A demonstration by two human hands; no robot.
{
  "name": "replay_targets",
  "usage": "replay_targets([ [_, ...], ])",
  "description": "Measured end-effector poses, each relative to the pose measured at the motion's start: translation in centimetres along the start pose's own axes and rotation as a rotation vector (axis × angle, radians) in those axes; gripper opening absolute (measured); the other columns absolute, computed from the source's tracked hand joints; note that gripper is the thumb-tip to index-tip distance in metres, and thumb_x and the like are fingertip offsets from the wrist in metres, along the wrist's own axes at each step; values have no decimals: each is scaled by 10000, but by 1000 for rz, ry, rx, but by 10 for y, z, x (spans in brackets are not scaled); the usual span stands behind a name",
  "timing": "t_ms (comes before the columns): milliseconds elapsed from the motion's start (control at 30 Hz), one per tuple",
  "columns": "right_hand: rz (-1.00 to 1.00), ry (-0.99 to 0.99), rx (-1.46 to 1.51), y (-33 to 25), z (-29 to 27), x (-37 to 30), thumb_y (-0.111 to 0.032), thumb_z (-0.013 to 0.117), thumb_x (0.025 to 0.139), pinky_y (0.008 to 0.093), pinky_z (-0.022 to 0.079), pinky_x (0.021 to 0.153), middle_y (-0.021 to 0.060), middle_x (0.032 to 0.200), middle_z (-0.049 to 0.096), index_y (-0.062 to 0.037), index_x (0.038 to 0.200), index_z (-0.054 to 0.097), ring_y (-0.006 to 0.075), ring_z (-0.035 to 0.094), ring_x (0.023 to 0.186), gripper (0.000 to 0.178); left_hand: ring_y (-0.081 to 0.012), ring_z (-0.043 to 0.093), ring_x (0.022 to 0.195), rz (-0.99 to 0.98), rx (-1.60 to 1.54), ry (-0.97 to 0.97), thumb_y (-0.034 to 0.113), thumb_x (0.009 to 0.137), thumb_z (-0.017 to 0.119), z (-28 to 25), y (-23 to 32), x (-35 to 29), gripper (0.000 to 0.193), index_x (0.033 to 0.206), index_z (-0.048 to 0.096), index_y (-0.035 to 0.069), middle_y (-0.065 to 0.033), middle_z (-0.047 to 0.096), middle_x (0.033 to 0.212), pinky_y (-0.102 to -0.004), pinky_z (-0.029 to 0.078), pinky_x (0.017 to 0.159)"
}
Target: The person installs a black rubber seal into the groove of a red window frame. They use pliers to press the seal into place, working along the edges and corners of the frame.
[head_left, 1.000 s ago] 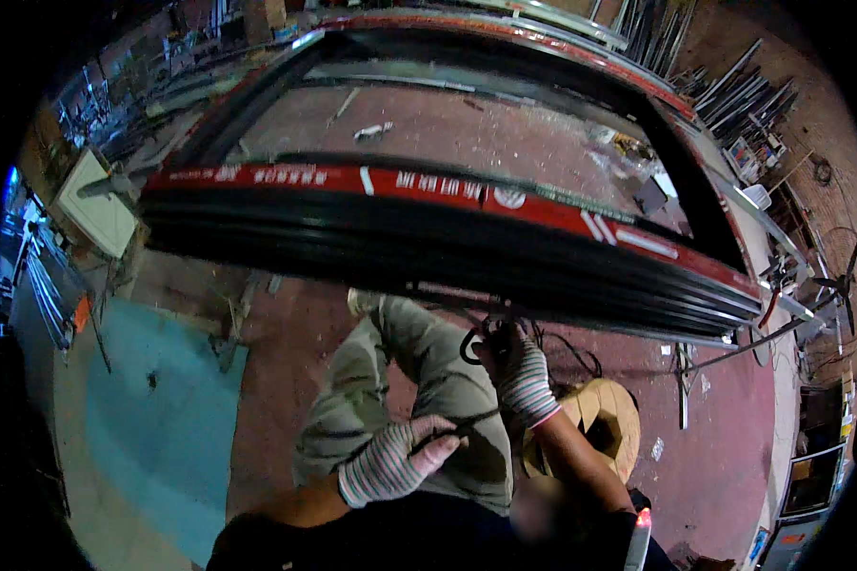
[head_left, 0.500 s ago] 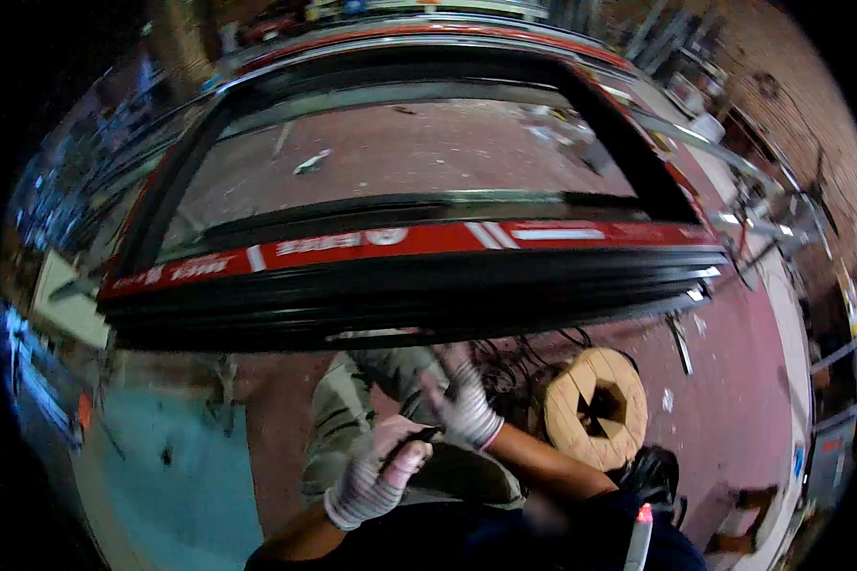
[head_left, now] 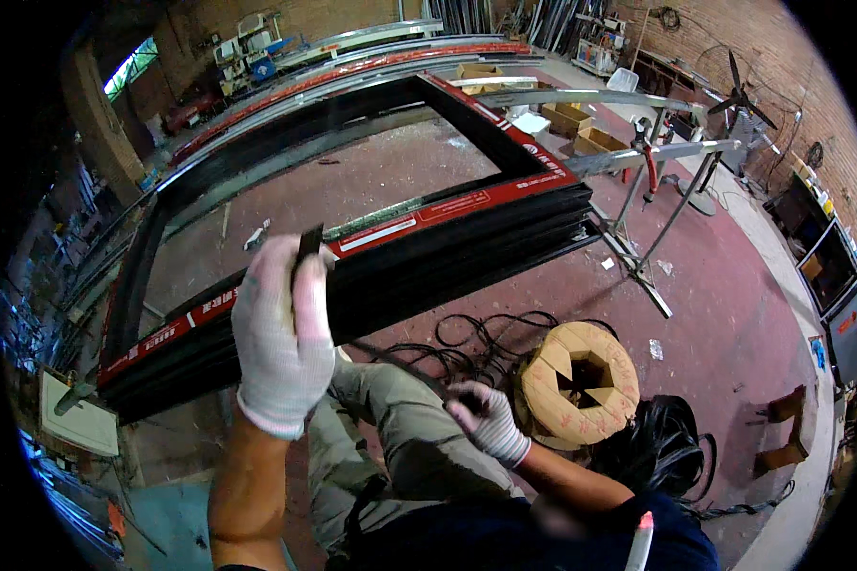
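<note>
My left hand (head_left: 281, 343), in a white and pink glove, is raised in front of the near edge of a stack of black window frames (head_left: 467, 247). Its thumb and fingers pinch a short end of black rubber strip (head_left: 309, 244) that stands up above them. Lower, over my right thigh, my gloved right hand (head_left: 493, 426) curls its fingers round a length of black strip (head_left: 400, 364) running up toward the stack. Whether both hands hold one strip is hidden behind the left hand. Red tape with white print covers the top frame's edges.
A cardboard-wrapped ring (head_left: 581, 381) and a heap of black strip (head_left: 652, 443) lie at my right. Loose black coils (head_left: 457, 347) spread on the red floor. Metal trestle arms (head_left: 638, 157) carry the stack at right; a standing fan (head_left: 738, 100) is beyond.
My left hand has risen from my lap to the frame edge with the black strip end. My right hand has come down slightly and right. The view has turned, showing more of the room.
</note>
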State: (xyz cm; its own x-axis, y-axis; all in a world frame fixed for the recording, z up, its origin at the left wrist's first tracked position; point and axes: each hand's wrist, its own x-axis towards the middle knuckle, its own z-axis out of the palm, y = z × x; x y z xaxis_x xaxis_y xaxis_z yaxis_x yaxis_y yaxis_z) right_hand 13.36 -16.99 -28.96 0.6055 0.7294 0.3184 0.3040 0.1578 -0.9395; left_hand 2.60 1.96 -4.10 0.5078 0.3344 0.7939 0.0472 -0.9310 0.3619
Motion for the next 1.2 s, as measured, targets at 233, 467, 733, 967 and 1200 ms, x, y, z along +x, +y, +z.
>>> replay_targets([
  [233,25,278,463,-60,-6,82,-284,571,1013,218,365,565,-42,736,531,-13,1031,658,36,440,650,285,-419,646,723,-140,552,-136,293,1038,437,0,-23,20,306,999,587,29,-232,650,764,-510,499,654],
  [467,197,335,371,-116,17,93,-302,643,985,264,329,516,-26,607,477,-65,701,523,61,378,583,389,-426,637,704,-163,584,-116,284,1040,424,-25,-45,6,288,1012,570,37,-230,642,735,-518,488,636],
  [733,120,137,201,-115,48,74,-298,633,986,287,373,527,9,590,525,-22,714,569,74,429,571,392,-357,634,676,-302,351,-113,239,1038,454,-72,-56,-8,275,947,588,17,-172,640,723,-444,496,660],
  [967,185,-93,421,-107,40,27,-241,572,1017,262,455,641,35,831,606,-20,1006,641,81,525,721,232,-179,623,855,-127,15,-303,155,935,627,-47,11,28,239,1087,682,-21,-98,642,907,-287,483,813],
  [1200,291,-199,514,-110,54,-11,-293,528,1041,240,419,622,-30,718,536,-34,1014,627,54,460,669,279,-102,639,766,-238,-282,-463,126,830,770,38,45,52,184,936,655,29,-35,691,846,-267,519,704],
])
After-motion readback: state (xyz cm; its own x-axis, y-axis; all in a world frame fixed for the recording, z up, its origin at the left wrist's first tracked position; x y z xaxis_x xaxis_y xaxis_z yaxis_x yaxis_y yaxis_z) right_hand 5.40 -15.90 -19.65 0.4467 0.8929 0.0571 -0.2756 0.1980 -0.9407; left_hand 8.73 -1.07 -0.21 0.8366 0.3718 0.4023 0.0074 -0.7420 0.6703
